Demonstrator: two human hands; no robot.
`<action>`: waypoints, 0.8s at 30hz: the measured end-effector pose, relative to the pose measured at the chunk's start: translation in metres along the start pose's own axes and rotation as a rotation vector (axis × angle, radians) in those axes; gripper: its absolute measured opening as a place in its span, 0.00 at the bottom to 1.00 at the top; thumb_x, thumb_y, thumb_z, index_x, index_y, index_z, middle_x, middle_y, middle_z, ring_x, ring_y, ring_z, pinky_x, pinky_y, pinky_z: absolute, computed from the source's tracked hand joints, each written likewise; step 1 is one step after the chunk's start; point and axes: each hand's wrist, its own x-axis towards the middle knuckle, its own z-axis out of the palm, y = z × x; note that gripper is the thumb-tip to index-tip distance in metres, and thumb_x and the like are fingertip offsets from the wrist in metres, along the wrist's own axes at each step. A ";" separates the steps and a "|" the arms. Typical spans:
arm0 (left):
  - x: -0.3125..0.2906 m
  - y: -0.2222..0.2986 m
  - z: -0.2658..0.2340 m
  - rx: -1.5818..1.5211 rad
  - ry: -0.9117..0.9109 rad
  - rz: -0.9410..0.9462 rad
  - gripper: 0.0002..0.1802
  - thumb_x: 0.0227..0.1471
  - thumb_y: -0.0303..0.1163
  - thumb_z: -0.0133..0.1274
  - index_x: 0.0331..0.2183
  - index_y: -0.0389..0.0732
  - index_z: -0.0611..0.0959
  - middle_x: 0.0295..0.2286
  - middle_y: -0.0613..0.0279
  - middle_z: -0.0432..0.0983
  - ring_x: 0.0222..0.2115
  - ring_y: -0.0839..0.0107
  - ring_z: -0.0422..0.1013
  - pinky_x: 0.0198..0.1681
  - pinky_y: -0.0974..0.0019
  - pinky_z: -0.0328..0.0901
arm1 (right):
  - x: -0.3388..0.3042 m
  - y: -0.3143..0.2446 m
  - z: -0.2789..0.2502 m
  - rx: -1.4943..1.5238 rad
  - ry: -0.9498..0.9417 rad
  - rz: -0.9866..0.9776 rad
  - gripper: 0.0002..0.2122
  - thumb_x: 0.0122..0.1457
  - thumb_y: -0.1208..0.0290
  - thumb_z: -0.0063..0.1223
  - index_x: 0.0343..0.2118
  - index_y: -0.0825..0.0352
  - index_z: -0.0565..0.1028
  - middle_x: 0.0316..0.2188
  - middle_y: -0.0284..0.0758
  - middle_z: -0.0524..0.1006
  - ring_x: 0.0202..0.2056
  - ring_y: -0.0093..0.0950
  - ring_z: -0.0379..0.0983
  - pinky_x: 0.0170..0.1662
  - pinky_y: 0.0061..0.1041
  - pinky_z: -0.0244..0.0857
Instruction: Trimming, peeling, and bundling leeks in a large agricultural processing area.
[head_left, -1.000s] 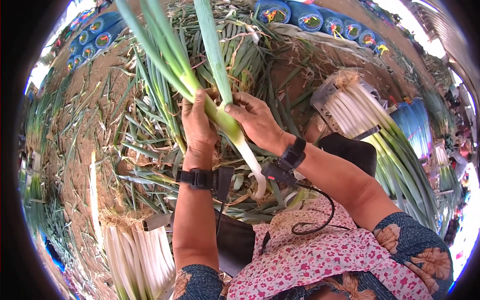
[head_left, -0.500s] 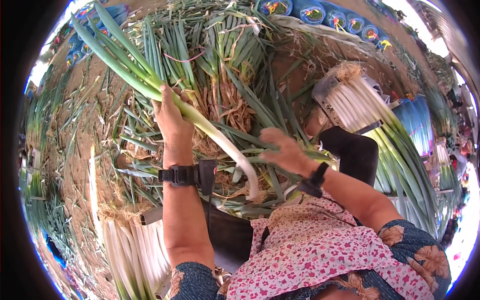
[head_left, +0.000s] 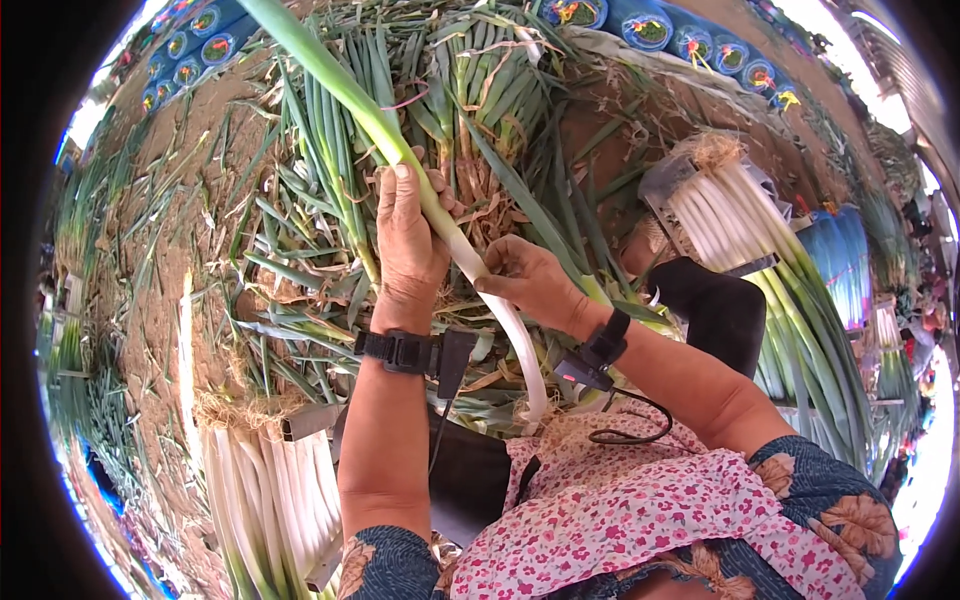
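Note:
A long green onion [head_left: 508, 325] slants across my front, its green leaves running up to the far left and its white root end curving down near my apron. My left hand [head_left: 410, 235] is closed around it where the green turns pale. Lower down, the thumb and fingers of my right hand [head_left: 540, 288] pinch the white shank from the right. Beneath the hands lie loose leaves and dry husks. Just beyond stands a bunch of untrimmed green onions [head_left: 325, 160], with another tied bunch [head_left: 490, 95] to its right.
Clean white green onions lie stacked in a metal holder [head_left: 655, 185] at my right, roots facing away. A similar stack [head_left: 265, 500] rests at my lower left. Blue-wrapped bundles [head_left: 640, 28] line the far edge, and more blue bundles [head_left: 215, 45] are at far left. Leaf scraps litter the soil.
My left hand has moved right with the green onion. My right hand, blurred and apart from the stalk before, now pinches its white part.

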 end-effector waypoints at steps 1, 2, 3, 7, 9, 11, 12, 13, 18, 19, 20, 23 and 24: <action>0.000 0.000 0.002 0.001 0.001 0.001 0.17 0.58 0.42 0.42 0.43 0.39 0.69 0.24 0.65 0.66 0.23 0.76 0.62 0.28 0.70 0.62 | 0.002 -0.002 -0.001 0.012 -0.006 0.038 0.11 0.48 0.74 0.61 0.31 0.69 0.69 0.26 0.28 0.70 0.30 0.15 0.65 0.35 0.17 0.63; -0.002 -0.001 0.004 0.023 0.024 0.009 0.17 0.58 0.41 0.43 0.43 0.39 0.70 0.24 0.66 0.66 0.23 0.76 0.62 0.27 0.71 0.62 | 0.003 -0.004 -0.002 0.013 -0.007 0.038 0.11 0.48 0.74 0.61 0.31 0.69 0.69 0.26 0.28 0.70 0.30 0.15 0.65 0.35 0.17 0.63; -0.002 -0.001 0.005 0.044 0.046 0.018 0.17 0.58 0.41 0.43 0.43 0.39 0.70 0.24 0.66 0.66 0.22 0.76 0.62 0.27 0.71 0.62 | 0.004 -0.005 -0.002 0.012 -0.033 0.072 0.11 0.48 0.75 0.60 0.31 0.69 0.69 0.25 0.28 0.70 0.29 0.15 0.64 0.34 0.17 0.63; -0.001 -0.001 0.005 0.089 0.080 0.030 0.13 0.58 0.41 0.43 0.38 0.41 0.71 0.23 0.67 0.66 0.22 0.77 0.62 0.26 0.71 0.62 | 0.008 -0.008 -0.001 -0.051 -0.139 0.054 0.10 0.48 0.76 0.59 0.30 0.69 0.69 0.24 0.27 0.69 0.27 0.15 0.63 0.32 0.17 0.62; 0.000 -0.001 0.002 0.080 0.091 0.031 0.13 0.58 0.41 0.43 0.36 0.41 0.71 0.23 0.67 0.66 0.21 0.77 0.63 0.25 0.72 0.62 | 0.003 -0.019 0.000 -0.094 -0.121 0.056 0.08 0.49 0.77 0.57 0.29 0.68 0.68 0.24 0.26 0.68 0.28 0.15 0.63 0.31 0.18 0.60; 0.003 0.000 0.000 0.069 0.097 0.032 0.13 0.58 0.41 0.43 0.35 0.42 0.71 0.23 0.67 0.66 0.21 0.77 0.63 0.24 0.72 0.63 | -0.001 -0.023 0.000 -0.141 -0.100 0.053 0.07 0.51 0.78 0.55 0.27 0.67 0.67 0.24 0.25 0.67 0.28 0.16 0.63 0.31 0.19 0.59; 0.006 0.002 -0.001 0.122 0.141 0.076 0.13 0.58 0.41 0.43 0.35 0.41 0.71 0.23 0.67 0.66 0.20 0.77 0.63 0.23 0.73 0.63 | -0.003 -0.018 0.000 -0.186 -0.071 -0.215 0.07 0.51 0.77 0.55 0.26 0.67 0.66 0.23 0.27 0.68 0.27 0.17 0.63 0.30 0.19 0.59; 0.009 0.003 -0.001 0.173 0.184 0.119 0.13 0.57 0.41 0.44 0.35 0.41 0.72 0.23 0.67 0.66 0.19 0.78 0.63 0.21 0.74 0.62 | -0.007 -0.015 0.000 -0.233 -0.038 -0.483 0.08 0.51 0.76 0.54 0.24 0.68 0.65 0.22 0.29 0.68 0.26 0.18 0.63 0.29 0.20 0.59; 0.017 0.027 -0.031 0.275 0.296 0.225 0.13 0.57 0.40 0.45 0.40 0.43 0.70 0.23 0.65 0.66 0.20 0.76 0.63 0.22 0.73 0.62 | -0.080 -0.017 -0.029 -0.444 -0.542 0.120 0.09 0.50 0.70 0.55 0.25 0.66 0.67 0.18 0.34 0.70 0.21 0.27 0.68 0.27 0.26 0.61; 0.021 0.029 -0.028 0.216 0.247 0.232 0.13 0.56 0.40 0.46 0.40 0.43 0.70 0.23 0.64 0.65 0.21 0.75 0.63 0.22 0.73 0.62 | -0.094 0.003 -0.055 -0.554 -0.623 0.138 0.10 0.49 0.66 0.54 0.25 0.66 0.69 0.19 0.38 0.72 0.21 0.32 0.68 0.27 0.30 0.61; 0.023 0.028 -0.022 0.210 0.199 0.238 0.13 0.56 0.40 0.47 0.40 0.43 0.70 0.23 0.64 0.65 0.22 0.75 0.64 0.23 0.73 0.62 | -0.100 0.024 -0.078 -0.805 -0.754 0.301 0.10 0.48 0.65 0.53 0.25 0.67 0.71 0.20 0.39 0.72 0.22 0.35 0.69 0.28 0.32 0.61; 0.018 0.024 -0.014 0.191 0.130 0.209 0.12 0.56 0.39 0.47 0.38 0.43 0.70 0.23 0.64 0.65 0.22 0.74 0.63 0.23 0.72 0.62 | -0.090 0.008 -0.077 -0.731 -0.432 0.131 0.10 0.48 0.64 0.52 0.26 0.68 0.72 0.20 0.40 0.72 0.23 0.38 0.69 0.29 0.32 0.61; 0.016 0.020 -0.014 0.174 0.104 0.189 0.10 0.56 0.38 0.47 0.36 0.43 0.69 0.23 0.64 0.66 0.21 0.74 0.64 0.23 0.71 0.63 | -0.078 0.001 -0.067 -0.703 -0.314 0.092 0.11 0.48 0.64 0.53 0.27 0.68 0.72 0.20 0.40 0.72 0.23 0.38 0.69 0.29 0.32 0.62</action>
